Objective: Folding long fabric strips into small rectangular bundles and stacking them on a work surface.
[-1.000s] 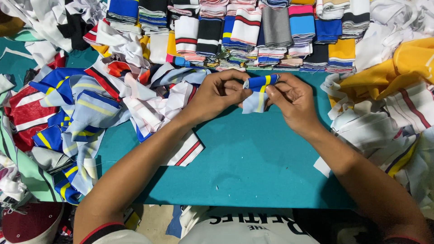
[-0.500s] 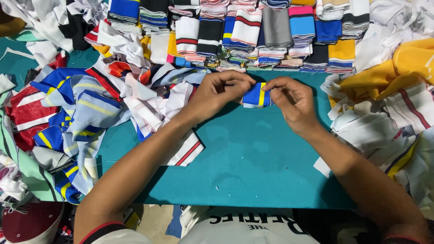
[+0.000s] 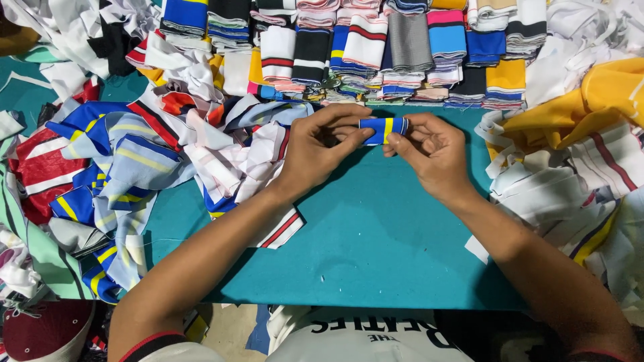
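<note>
My left hand point(image 3: 320, 146) and my right hand point(image 3: 431, 151) together pinch a small folded strip of blue knit fabric with a yellow stripe point(image 3: 382, 128), held flat just above the teal table point(image 3: 376, 234). The left fingers grip its left end, the right fingers its right end. Both forearms reach in from the near edge.
Neat stacks of folded striped knit pieces point(image 3: 362, 47) line the far side. A loose heap of blue, white and red striped scraps point(image 3: 134, 167) lies at the left. Yellow and white fabric point(image 3: 590, 147) is piled at the right. A dark red cap point(image 3: 47, 332) sits low left.
The blue and yellow strip hung loose and partly unfolded before; now it is folded into a compact flat band, lifted slightly farther from me between both hands.
</note>
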